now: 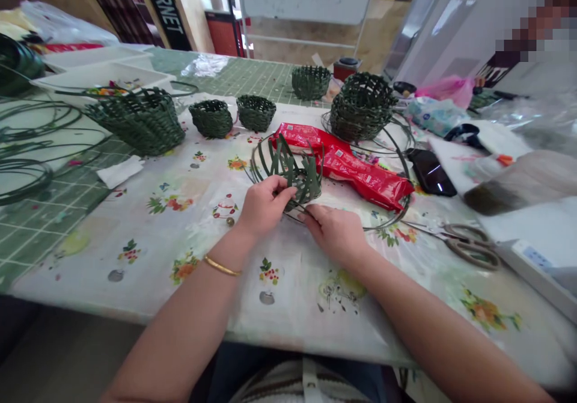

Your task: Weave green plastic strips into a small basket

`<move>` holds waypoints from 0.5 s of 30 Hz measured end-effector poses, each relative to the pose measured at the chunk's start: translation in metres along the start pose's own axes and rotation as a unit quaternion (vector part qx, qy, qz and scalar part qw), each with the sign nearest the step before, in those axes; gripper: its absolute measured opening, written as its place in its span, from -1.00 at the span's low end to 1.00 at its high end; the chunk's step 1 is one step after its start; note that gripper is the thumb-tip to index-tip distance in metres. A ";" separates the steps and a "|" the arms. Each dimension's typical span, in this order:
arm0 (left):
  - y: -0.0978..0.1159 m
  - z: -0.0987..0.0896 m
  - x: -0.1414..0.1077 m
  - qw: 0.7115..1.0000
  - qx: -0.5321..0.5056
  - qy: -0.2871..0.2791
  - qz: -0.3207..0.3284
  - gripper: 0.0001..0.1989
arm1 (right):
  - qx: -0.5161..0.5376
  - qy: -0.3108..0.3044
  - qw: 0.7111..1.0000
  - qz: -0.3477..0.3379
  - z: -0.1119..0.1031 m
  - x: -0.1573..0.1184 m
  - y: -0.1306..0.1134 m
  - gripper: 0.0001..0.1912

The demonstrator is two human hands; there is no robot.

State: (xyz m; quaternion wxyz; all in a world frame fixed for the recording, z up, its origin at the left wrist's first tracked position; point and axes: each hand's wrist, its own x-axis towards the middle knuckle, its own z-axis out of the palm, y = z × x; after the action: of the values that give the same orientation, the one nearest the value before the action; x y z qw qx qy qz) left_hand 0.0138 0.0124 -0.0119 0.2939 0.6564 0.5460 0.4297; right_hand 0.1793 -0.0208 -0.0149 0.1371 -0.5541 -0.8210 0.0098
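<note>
A small, partly woven dark green basket (309, 180) stands in front of me, its loose upright strips sticking up. My left hand (267, 204) is closed on the basket's near left side, thumb and fingers pinching it. Just to the right, my right hand (333, 230) pinches a thin green weaving strand (303, 210) that runs to the basket. A long loop of the strand (402, 168) curves around behind and to the right. Shiny red packets (360, 174) lie directly behind the basket. The fingertips partly hide the weave.
Finished green baskets (137, 120) stand at the back, with stacked ones (360, 108) at the right. Scissors (471, 245), a phone (433, 171) and a plastic jar (527, 180) lie to the right. Coiled strands (27, 174) and a white tray (148, 81) are left. A flowered cloth (216, 168) covers the table.
</note>
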 end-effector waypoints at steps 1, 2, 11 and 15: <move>0.001 0.000 -0.001 1.000 0.001 -0.003 0.001 -0.88 | -0.015 -0.010 1.000 -0.010 0.000 0.000 -0.001 -0.70; 0.002 -0.001 -0.001 1.000 -0.004 -0.009 0.001 -0.91 | -0.023 -0.022 0.999 -0.015 0.000 0.000 -0.002 -0.68; -0.002 -0.005 -0.002 0.998 -0.010 -0.068 0.000 -0.84 | 0.044 -0.091 0.995 -0.002 0.003 0.002 0.002 -0.62; -0.002 -0.010 0.000 0.981 0.009 -0.184 0.061 -0.87 | 0.249 -0.119 0.959 0.057 0.003 0.005 0.015 -0.66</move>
State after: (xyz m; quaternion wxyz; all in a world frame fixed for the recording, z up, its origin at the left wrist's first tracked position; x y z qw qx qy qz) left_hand 0.0037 0.0121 -0.0094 0.3563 0.7591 0.4452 0.3140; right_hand 0.1898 -0.0098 -0.0191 0.1718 -0.5435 -0.7696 0.2878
